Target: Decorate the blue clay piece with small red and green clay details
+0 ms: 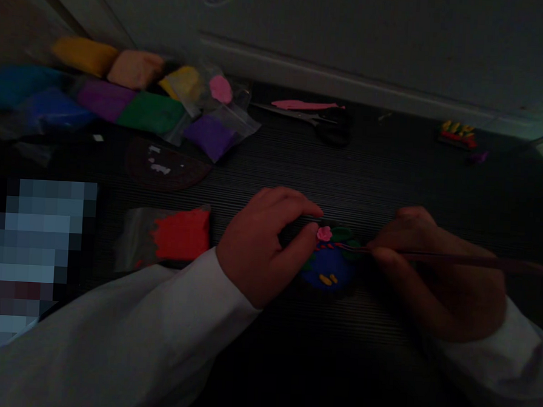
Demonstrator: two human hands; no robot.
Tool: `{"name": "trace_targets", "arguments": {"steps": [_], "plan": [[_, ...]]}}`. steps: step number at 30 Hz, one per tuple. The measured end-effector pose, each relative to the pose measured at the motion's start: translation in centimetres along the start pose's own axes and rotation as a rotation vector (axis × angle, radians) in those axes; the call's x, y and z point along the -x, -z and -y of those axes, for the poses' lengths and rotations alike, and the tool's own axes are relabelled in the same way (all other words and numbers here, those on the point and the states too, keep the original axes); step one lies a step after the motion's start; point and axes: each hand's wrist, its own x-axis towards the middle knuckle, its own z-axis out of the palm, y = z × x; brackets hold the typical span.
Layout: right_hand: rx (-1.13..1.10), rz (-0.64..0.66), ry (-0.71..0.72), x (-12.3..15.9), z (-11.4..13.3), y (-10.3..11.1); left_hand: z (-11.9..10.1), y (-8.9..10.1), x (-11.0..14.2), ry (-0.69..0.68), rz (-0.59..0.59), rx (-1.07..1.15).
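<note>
A small round blue clay piece (pixel 334 270) lies on the dark table, with a pink clay flower (pixel 324 233), green leaves (pixel 343 234), a thin red twisted strand and two small yellow bits on it. My left hand (pixel 267 246) is curled at its upper left edge, thumb and forefinger close together against the rim beside the flower. Between the fingers of my right hand (pixel 436 267) is a slender modelling tool (pixel 464 260) with a reddish handle. Its thin metal tip touches or hovers just over the red strand; I cannot tell which.
Left of my hand lies a bag of red clay (pixel 183 234). Several coloured clay bags, such as a green one (pixel 153 112), fill the back left. Behind are black-handled scissors (pixel 332 126), pink clay (pixel 304 105) and a brown half-round mat (pixel 164 164). A multicoloured clay piece (pixel 457 134) sits back right.
</note>
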Motion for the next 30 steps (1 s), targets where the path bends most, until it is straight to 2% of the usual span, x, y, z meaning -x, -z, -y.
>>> {"name": "trace_targets", "arguments": {"steps": [10,17,20,30], "plan": [[-0.116,0.048,0.1,-1.0,-0.7,1.1,0.4,0.0,-0.1,-0.024,-0.002,0.009],[-0.215,0.104,0.143,-1.3,-1.4,1.0,0.4,0.1,-0.1,-0.017,0.016,0.005],[-0.208,0.168,0.141,-1.1,-1.7,1.0,0.3,0.1,-0.1,-0.004,0.019,0.01],[-0.175,0.197,0.154,-1.3,-1.6,1.0,0.2,0.1,-0.1,-0.005,0.029,0.01]]}}
